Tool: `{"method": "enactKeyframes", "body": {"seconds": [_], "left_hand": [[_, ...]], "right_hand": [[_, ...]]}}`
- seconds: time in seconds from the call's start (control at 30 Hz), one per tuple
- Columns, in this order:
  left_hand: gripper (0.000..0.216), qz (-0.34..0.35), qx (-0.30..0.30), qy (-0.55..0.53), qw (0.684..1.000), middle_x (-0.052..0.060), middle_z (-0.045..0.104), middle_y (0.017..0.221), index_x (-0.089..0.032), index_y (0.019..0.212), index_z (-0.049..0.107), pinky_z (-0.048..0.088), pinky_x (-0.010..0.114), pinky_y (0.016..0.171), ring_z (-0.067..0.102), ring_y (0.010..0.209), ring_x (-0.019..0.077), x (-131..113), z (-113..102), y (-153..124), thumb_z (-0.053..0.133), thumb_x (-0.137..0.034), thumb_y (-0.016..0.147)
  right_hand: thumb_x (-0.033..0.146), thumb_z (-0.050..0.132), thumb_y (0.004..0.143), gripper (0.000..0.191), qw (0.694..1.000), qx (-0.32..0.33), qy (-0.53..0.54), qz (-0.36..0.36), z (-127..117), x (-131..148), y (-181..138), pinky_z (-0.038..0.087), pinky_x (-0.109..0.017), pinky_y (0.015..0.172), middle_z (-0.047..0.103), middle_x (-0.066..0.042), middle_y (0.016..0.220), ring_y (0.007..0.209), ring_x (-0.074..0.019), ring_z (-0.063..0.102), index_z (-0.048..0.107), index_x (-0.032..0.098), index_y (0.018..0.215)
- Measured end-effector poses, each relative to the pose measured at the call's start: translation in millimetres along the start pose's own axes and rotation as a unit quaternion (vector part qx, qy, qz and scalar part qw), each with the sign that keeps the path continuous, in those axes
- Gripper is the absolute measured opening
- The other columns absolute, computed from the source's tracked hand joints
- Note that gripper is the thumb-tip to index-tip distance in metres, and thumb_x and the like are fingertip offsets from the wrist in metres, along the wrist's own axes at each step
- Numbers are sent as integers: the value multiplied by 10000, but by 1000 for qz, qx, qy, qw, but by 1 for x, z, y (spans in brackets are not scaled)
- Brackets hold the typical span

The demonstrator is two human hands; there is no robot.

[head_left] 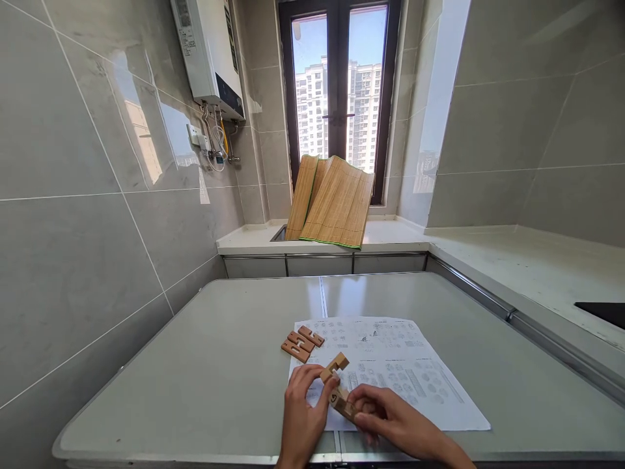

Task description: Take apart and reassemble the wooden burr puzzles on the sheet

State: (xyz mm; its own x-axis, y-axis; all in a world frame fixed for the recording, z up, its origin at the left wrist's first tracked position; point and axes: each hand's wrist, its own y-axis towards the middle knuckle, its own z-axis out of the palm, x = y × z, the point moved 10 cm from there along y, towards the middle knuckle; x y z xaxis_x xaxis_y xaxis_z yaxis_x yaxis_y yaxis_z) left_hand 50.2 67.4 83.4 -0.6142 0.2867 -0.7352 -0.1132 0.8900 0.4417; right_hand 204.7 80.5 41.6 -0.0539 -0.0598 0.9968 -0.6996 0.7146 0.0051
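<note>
Low over the front of the table, my left hand pinches a light notched wooden puzzle piece between thumb and fingers. My right hand has its fingers closed on a second wooden puzzle piece, which bears a dark mark on its end. The two pieces meet or overlap between my hands; whether they are interlocked I cannot tell. Beyond my left hand, several flat reddish-brown slotted wooden pieces lie side by side. They rest partly on a printed paper sheet with small diagrams.
A pale folding table with a centre seam spans the front. Behind it, a white counter holds a folded bamboo mat leaning by the window. A white water heater hangs on the left wall.
</note>
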Motion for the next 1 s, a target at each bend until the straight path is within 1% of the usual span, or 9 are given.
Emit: {"method": "enactKeyframes", "body": {"seconds": [0.1, 0.2, 0.3, 0.4, 0.5, 0.6, 0.8, 0.87, 1.0], "left_hand": [[239, 20, -34, 107, 994, 67, 720, 1020, -238, 905, 713, 497, 443, 930, 645, 1022, 282, 6, -15, 0, 613, -453, 935], [194, 34, -34, 187, 981, 52, 729, 998, -246, 901, 709, 499, 441, 885, 650, 993, 283, 12, -19, -5, 636, -425, 915], [148, 48, -34, 237, 970, 53, 732, 990, -247, 901, 707, 496, 438, 868, 650, 974, 284, 15, -16, -12, 650, -384, 899], [100, 57, -44, 268, 961, 66, 728, 990, -236, 863, 690, 485, 442, 873, 644, 972, 290, 14, -10, -17, 656, -329, 879], [70, 56, -42, 275, 959, 74, 714, 1005, -230, 838, 662, 479, 444, 880, 630, 1008, 300, 13, -3, -19, 655, -295, 865], [80, 58, -26, 262, 963, 72, 697, 1015, -233, 836, 638, 481, 453, 893, 619, 1037, 311, 10, 2, -19, 682, -300, 843], [184, 57, 58, 191, 978, 85, 663, 1093, -233, 868, 624, 509, 456, 891, 612, 1059, 320, 11, 12, -23, 755, -335, 789], [320, 39, 74, 157, 984, 103, 647, 1160, -228, 993, 627, 511, 471, 923, 606, 1090, 329, 15, 13, -23, 795, -348, 749], [772, 34, 108, 97, 989, 135, 575, 1360, -229, 1331, 525, 446, 511, 1067, 530, 1267, 360, 22, 23, -18, 874, -371, 657]], "right_hand": [[522, 624, 909, 338, 991, -102, -82, 3, -22, -8, 0, 449, -283, 652, 659, -4, 776, 710, -187, 616, 657, 215, 1046], [506, 612, 898, 307, 959, -202, -196, 23, -50, -20, -4, 430, -301, 641, 693, -30, 788, 724, -210, 621, 677, 210, 950], [445, 604, 891, 228, 932, -252, -256, 52, -62, -32, -6, 401, -304, 617, 722, -32, 772, 700, -219, 637, 671, 227, 883], [381, 601, 883, 152, 908, -280, -302, 76, -60, -36, -5, 344, -291, 575, 723, -21, 729, 666, -219, 647, 645, 244, 835], [321, 601, 876, 99, 884, -295, -353, 85, -53, -32, -2, 301, -283, 568, 702, -11, 693, 664, -220, 648, 607, 251, 807], [297, 593, 881, 83, 873, -297, -380, 77, -45, -28, 2, 284, -282, 575, 688, -5, 690, 661, -217, 645, 580, 252, 813], [351, 581, 911, 118, 886, -274, -372, 45, -33, -26, 3, 322, -291, 606, 688, -16, 737, 702, -224, 647, 602, 252, 850], [390, 562, 932, 156, 897, -256, -359, 30, -31, -24, 2, 360, -300, 636, 696, -25, 771, 736, -231, 652, 631, 253, 902], [434, 519, 970, 245, 922, -221, -319, -19, -29, -17, -1, 425, -322, 710, 731, -46, 893, 794, -240, 661, 693, 261, 983]]}}
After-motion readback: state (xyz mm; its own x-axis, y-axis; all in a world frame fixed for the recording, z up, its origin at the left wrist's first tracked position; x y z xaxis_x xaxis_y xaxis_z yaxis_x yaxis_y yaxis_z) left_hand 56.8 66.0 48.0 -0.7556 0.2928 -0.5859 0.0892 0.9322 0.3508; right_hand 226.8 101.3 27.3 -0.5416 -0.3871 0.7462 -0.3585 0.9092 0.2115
